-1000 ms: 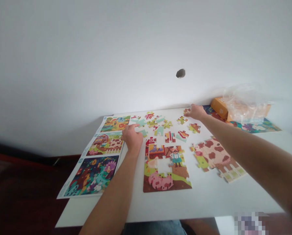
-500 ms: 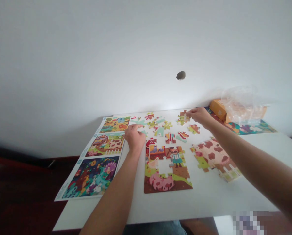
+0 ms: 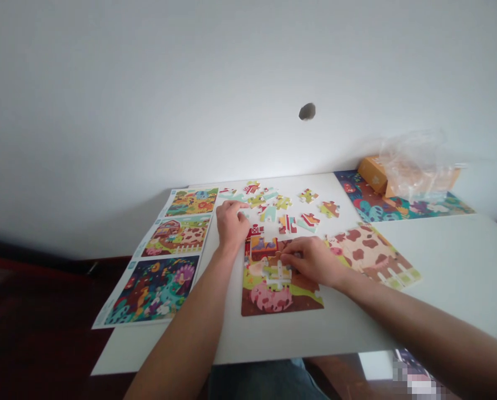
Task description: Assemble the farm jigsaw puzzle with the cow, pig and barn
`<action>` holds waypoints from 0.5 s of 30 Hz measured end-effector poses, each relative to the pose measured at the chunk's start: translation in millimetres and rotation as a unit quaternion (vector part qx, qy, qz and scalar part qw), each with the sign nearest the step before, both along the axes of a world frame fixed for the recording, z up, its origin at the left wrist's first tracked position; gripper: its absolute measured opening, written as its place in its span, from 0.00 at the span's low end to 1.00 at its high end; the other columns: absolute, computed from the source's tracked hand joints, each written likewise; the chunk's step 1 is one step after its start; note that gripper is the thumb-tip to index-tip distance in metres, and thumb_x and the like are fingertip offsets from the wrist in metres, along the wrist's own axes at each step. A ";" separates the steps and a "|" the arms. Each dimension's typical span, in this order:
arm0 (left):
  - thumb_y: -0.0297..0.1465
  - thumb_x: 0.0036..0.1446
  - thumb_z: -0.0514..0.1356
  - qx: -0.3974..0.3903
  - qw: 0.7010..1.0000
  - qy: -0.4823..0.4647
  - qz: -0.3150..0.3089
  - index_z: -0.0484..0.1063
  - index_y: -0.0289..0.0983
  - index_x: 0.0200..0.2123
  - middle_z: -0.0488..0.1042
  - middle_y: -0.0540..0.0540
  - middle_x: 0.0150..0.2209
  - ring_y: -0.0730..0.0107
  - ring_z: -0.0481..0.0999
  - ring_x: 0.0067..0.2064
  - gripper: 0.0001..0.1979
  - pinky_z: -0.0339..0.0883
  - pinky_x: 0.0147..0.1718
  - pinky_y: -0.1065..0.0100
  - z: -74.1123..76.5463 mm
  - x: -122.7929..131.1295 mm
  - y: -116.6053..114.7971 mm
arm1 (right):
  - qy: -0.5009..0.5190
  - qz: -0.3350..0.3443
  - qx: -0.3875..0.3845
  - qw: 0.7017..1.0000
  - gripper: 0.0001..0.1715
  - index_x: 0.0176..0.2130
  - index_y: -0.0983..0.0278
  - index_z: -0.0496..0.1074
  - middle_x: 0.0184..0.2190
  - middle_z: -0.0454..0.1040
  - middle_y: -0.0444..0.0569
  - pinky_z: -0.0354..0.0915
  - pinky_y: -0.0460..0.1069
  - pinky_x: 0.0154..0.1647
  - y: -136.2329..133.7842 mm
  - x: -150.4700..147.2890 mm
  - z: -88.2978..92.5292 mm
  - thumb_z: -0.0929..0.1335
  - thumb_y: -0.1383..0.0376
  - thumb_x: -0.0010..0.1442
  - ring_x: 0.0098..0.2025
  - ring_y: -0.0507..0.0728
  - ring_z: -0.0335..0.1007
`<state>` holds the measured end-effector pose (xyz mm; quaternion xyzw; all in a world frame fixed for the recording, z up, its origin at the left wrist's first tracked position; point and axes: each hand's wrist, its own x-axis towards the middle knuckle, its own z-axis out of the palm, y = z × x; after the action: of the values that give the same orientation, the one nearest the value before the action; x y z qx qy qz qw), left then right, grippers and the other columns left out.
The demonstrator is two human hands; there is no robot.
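Nearest, the person's forearms reach out over a white surface (image 3: 348, 328), with the knees in blue jeans (image 3: 265, 383) just below its edge. The right hand (image 3: 311, 261) lies across a partly built farm jigsaw puzzle (image 3: 273, 294), its fingers (image 3: 288, 257) close together and curved down over the white gaps in the middle of the picture. Whether they clamp a piece is hidden from view. A pink pig shows below the hand, and a red barn and a wooden cart above it.

The left hand (image 3: 230, 225) rests just left of the puzzle's top edge, its fingers (image 3: 234, 206) together and curled, touching or just above a pale loose piece; I cannot tell if they grip it.

To the left lies a sheet of three printed pictures (image 3: 152, 289). Just right of the right hand is a cow puzzle (image 3: 367, 255), assembled flat. Beyond the hands, loose puzzle pieces (image 3: 288, 222) are scattered. Farther back, an orange box (image 3: 372, 174) and a clear plastic bag (image 3: 415, 161) sit on a colourful printed sheet (image 3: 369, 194) against the white wall (image 3: 248, 83).
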<state>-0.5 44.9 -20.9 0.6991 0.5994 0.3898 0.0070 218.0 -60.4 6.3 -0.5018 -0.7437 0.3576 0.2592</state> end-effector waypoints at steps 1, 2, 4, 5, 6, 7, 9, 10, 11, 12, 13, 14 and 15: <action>0.16 0.50 0.53 0.009 1.000 -0.004 -0.006 0.79 0.39 0.36 0.75 0.45 0.40 0.59 0.73 0.47 0.19 0.66 0.52 0.60 -0.8 0.0 0.3 | -0.009 0.003 0.018 1.000 0.09 0.32 0.60 0.81 0.33 0.80 0.46 0.66 0.48 0.38 -0.1 -0.9 -1.5 0.69 0.63 0.61 0.34 0.54 0.73; 0.16 0.50 0.53 0.017 1.000 -0.009 -0.013 0.79 0.39 0.35 0.75 0.45 0.40 0.58 0.73 0.46 0.19 0.67 0.52 0.59 -1.7 0.0 0.6 | -0.018 0.005 0.036 0.999 0.08 0.33 0.60 0.81 0.33 0.80 0.46 0.66 0.49 0.39 -0.1 -1.6 -3.0 0.70 0.64 0.61 0.35 0.55 0.73; 0.16 0.49 0.54 0.031 0.999 -0.019 -0.024 0.79 0.38 0.34 0.74 0.44 0.39 0.57 0.73 0.45 0.18 0.67 0.51 0.58 -3.6 -0.1 1.6 | -0.033 0.009 0.069 0.997 0.07 0.34 0.60 0.80 0.33 0.80 0.47 0.66 0.50 0.42 0.3 -2.2 -6.0 0.70 0.64 0.61 0.38 0.56 0.73; 0.16 0.49 0.54 0.037 0.999 -0.023 -0.029 0.79 0.38 0.34 0.74 0.44 0.38 0.57 0.73 0.45 0.18 0.67 0.50 0.57 -4.2 -0.2 2.1 | -0.040 0.011 0.081 0.996 0.07 0.34 0.61 0.80 0.33 0.79 0.48 0.66 0.50 0.42 0.8 -2.2 -7.5 0.70 0.63 0.61 0.38 0.56 0.73; 0.16 0.49 0.54 0.043 0.998 -0.027 -0.034 0.79 0.38 0.34 0.74 0.44 0.38 0.57 0.73 0.45 0.18 0.67 0.50 0.56 -4.6 -0.3 2.5 | -0.047 0.013 0.090 0.995 0.06 0.34 0.61 0.80 0.32 0.78 0.48 0.66 0.50 0.43 1.4 -2.0 -8.8 0.70 0.63 0.61 0.38 0.56 0.72; 0.16 0.49 0.54 0.048 0.998 -0.029 -0.039 0.79 0.38 0.34 0.74 0.44 0.38 0.57 0.73 0.45 0.17 0.67 0.50 0.56 -4.5 -0.4 2.9 | -0.054 0.016 0.098 0.994 0.06 0.34 0.62 0.79 0.32 0.77 0.49 0.66 0.50 0.43 2.0 -1.7 -10.0 0.71 0.63 0.61 0.38 0.56 0.71; 0.18 0.50 0.55 0.057 0.996 -0.032 -0.058 0.79 0.38 0.34 0.75 0.44 0.39 0.57 0.74 0.45 0.15 0.67 0.51 0.56 -2.9 -0.6 2.8 | -0.068 0.022 0.113 0.991 0.06 0.34 0.62 0.79 0.32 0.76 0.49 0.66 0.51 0.42 3.2 -0.6 -11.0 0.71 0.64 0.61 0.38 0.56 0.70; 0.19 0.51 0.56 0.059 0.995 -0.035 -0.078 0.79 0.38 0.34 0.75 0.44 0.39 0.58 0.74 0.45 0.14 0.68 0.50 0.57 -1.3 -0.6 2.1 | -0.073 0.026 0.119 0.990 0.06 0.34 0.62 0.78 0.32 0.75 0.50 0.66 0.51 0.43 3.4 0.2 -10.8 0.70 0.63 0.61 0.39 0.56 0.70; 0.20 0.52 0.56 0.057 0.992 -0.040 -0.108 0.79 0.38 0.35 0.76 0.45 0.39 0.59 0.74 0.44 0.13 0.69 0.48 0.59 0.6 -0.3 0.9 | -0.078 0.031 0.125 0.989 0.07 0.35 0.63 0.78 0.33 0.74 0.50 0.66 0.51 0.43 3.3 1.0 -10.0 0.70 0.62 0.61 0.39 0.57 0.70; 0.22 0.54 0.57 0.048 0.987 -0.048 -0.144 0.79 0.38 0.36 0.76 0.45 0.39 0.62 0.75 0.42 0.12 0.70 0.45 0.61 2.6 0.2 -0.8 | -0.082 0.038 0.130 0.987 0.08 0.37 0.63 0.78 0.35 0.74 0.51 0.66 0.52 0.44 2.9 1.8 -8.7 0.70 0.61 0.61 0.40 0.57 0.69; 0.23 0.55 0.57 0.033 0.981 -0.059 -0.182 0.79 0.38 0.37 0.77 0.45 0.39 0.65 0.75 0.38 0.10 0.70 0.41 0.64 4.6 0.9 -3.1 | -0.085 0.047 0.134 0.986 0.10 0.38 0.63 0.78 0.36 0.73 0.52 0.66 0.53 0.44 2.2 2.6 -7.1 0.71 0.59 0.61 0.40 0.58 0.69; 0.25 0.57 0.58 0.009 0.973 -0.074 -0.220 0.79 0.37 0.38 0.77 0.46 0.38 0.68 0.75 0.34 0.09 0.70 0.36 0.67 6.4 1.9 -5.7 | -0.090 0.059 0.138 0.985 0.13 0.41 0.63 0.78 0.38 0.73 0.52 0.66 0.53 0.45 1.3 3.4 -5.3 0.72 0.57 0.59 0.41 0.58 0.68; 0.27 0.58 0.58 -0.023 0.963 -0.090 -0.254 0.79 0.36 0.39 0.78 0.46 0.36 0.70 0.75 0.31 0.09 0.69 0.32 0.69 7.8 3.1 -8.5 | -0.095 0.073 0.142 0.983 0.17 0.42 0.63 0.78 0.39 0.72 0.53 0.66 0.54 0.46 0.3 4.0 -3.5 0.73 0.55 0.58 0.42 0.59 0.68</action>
<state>2.6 36.4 -13.1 0.7901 0.4074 0.4227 0.1763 222.0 -60.0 2.8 -0.4357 -0.8429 0.2174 0.2291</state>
